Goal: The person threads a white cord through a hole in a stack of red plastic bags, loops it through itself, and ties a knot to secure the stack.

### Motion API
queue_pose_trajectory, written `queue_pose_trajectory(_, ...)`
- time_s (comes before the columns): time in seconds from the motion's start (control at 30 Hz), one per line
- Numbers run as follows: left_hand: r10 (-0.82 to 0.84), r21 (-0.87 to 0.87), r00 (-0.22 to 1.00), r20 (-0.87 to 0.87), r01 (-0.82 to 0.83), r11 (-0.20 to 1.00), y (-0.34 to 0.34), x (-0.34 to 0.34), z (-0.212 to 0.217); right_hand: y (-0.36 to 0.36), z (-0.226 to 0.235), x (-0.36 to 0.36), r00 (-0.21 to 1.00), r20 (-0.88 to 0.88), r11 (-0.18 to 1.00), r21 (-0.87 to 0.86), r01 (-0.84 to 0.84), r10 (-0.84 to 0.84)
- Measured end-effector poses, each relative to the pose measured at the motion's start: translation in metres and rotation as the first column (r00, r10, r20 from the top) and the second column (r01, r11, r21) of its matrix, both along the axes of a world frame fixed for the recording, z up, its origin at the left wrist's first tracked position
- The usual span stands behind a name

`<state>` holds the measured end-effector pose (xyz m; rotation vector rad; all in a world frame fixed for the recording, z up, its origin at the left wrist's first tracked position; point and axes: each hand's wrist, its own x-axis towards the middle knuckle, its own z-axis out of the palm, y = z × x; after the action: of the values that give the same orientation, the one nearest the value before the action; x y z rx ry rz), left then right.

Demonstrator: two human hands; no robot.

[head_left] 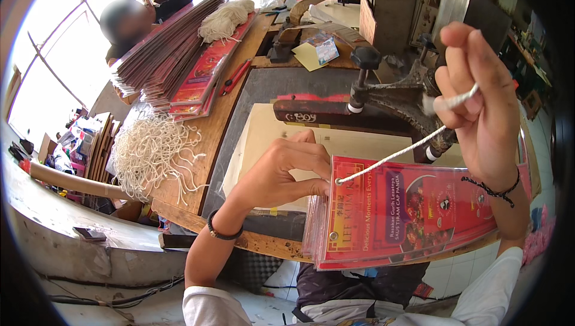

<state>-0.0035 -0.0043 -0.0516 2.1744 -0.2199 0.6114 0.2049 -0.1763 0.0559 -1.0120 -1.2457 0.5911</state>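
Observation:
A stack of red printed cards [383, 212], glossy and with metal eyelets along its left end, hangs over the table's front edge. My left hand [287, 167] pinches the stack's upper left corner between thumb and fingers. Through the top eyelet runs a white cord [395, 155], drawn taut up to the right. Its other end is in my raised right hand [482, 107], whose fingers are closed on it; a short blurred tail sticks out beside them. The lower eyelet [333, 236] has no cord in it.
Loose white cords [156, 155] lie heaped on the wooden table at left. Behind them rises a tall pile of red printed boards [173, 56], topped by a cord bundle [226, 20]. A red cutter [236, 77] lies nearby. A dark metal clamp frame [371, 116] stands beyond my hands. Two people are behind the pile.

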Motion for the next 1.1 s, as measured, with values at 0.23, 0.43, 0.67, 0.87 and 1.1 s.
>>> queue_pose_trajectory(0.23,0.178,-0.338,0.983,-0.038,-0.18,0.924,-0.001,-0.014,0.015,0.001,-0.013,-0.018,0.934,0.138,0.884,-0.394,-0.252,0.328)
queue_pose_trajectory(0.43,0.362,-0.371,0.931,-0.044,-0.352,0.859,0.006,-0.015,0.009,0.007,-0.047,-0.024,0.683,0.593,0.898,-0.371,-0.237,0.426)
queue_pose_trajectory(0.67,0.052,0.023,0.995,-0.084,-0.05,0.998,0.01,-0.018,0.019,0.003,-0.058,-0.031,0.654,0.665,0.933,-0.257,-0.251,0.359)
queue_pose_trajectory(0.87,0.039,0.215,0.994,-0.102,-0.017,0.976,-0.004,-0.007,0.015,0.002,-0.063,-0.032,0.61,0.75,0.957,-0.11,-0.267,0.256)
queue_pose_trajectory(1.1,0.009,0.144,1.0,-0.016,-0.006,0.99,-0.001,-0.01,0.016,0.003,-0.07,-0.035,0.576,0.817,0.984,0.103,-0.148,0.001)
